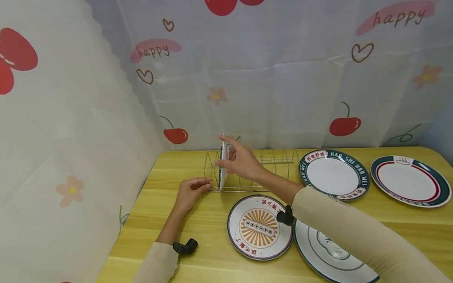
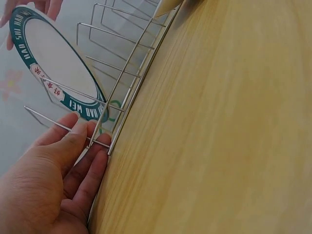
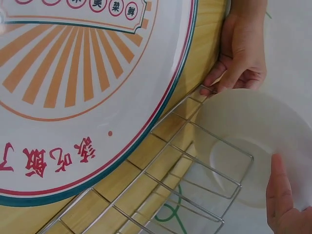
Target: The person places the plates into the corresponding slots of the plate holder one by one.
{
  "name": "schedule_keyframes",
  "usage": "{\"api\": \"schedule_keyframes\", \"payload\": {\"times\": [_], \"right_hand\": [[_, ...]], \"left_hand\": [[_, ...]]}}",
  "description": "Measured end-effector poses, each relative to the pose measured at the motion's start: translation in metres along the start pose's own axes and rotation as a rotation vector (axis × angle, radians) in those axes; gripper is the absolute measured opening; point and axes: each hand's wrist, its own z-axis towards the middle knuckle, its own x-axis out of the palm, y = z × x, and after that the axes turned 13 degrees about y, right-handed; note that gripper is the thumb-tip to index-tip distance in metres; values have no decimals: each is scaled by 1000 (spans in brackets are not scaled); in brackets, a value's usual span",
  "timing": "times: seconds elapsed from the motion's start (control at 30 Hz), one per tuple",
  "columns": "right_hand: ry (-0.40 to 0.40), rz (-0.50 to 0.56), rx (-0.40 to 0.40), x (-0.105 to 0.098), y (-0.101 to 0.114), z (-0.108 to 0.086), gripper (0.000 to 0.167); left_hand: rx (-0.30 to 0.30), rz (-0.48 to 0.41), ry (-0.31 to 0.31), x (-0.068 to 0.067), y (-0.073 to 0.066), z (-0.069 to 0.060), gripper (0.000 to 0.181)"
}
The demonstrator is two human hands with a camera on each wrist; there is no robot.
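A wire rack (image 1: 255,188) stands near the table's back edge. Upright in its left part is a green-rimmed white plate (image 2: 61,58), seen nearly edge-on in the head view and from the back in the right wrist view. The right hand (image 1: 242,160) holds this plate by its edge, thumb and fingers on it. The left hand (image 1: 190,194) pinches the rack's front left corner; in the left wrist view, thumb and fingers (image 2: 97,165) close around the wire end. The plate's lower edge sits between the rack's wires.
A plate with orange rays (image 1: 260,227) lies in front of the rack. Partly under the right forearm lies a larger plate (image 1: 321,250). Two green-rimmed plates, one nearer (image 1: 330,175) and one farther right (image 1: 408,182), lie right of the rack. A patterned curtain hangs behind.
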Motion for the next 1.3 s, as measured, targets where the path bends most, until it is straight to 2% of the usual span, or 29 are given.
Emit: {"api": "schedule_keyframes", "payload": {"times": [0.2, 0.43, 0.53, 0.63, 0.77, 0.87, 1.03, 1.3], "right_hand": [[-5, -87, 14, 3, -5, 1, 81], [38, -165, 21, -1, -6, -4, 85], [52, -185, 11, -4, -3, -12, 82], [53, -187, -3, -7, -1, -25, 78], [44, -186, 18, -12, 4, -45, 76], [40, -184, 40, -18, 7, -58, 74], [21, -154, 24, -28, 11, -84, 66], [0, -95, 30, -48, 15, -121, 61]], "left_hand": [[-14, -23, 12, 0, 0, 0, 20], [-50, -42, 11, 1, -3, 1, 20], [-61, -60, 16, 2, -6, 0, 21], [-68, -71, 26, 3, -16, -2, 21], [-65, -30, 26, 5, -30, -4, 21], [-68, -13, 17, 3, -32, -5, 20], [-73, -20, 22, 1, -27, -5, 19], [-77, 8, -14, 0, -2, 0, 19]]}}
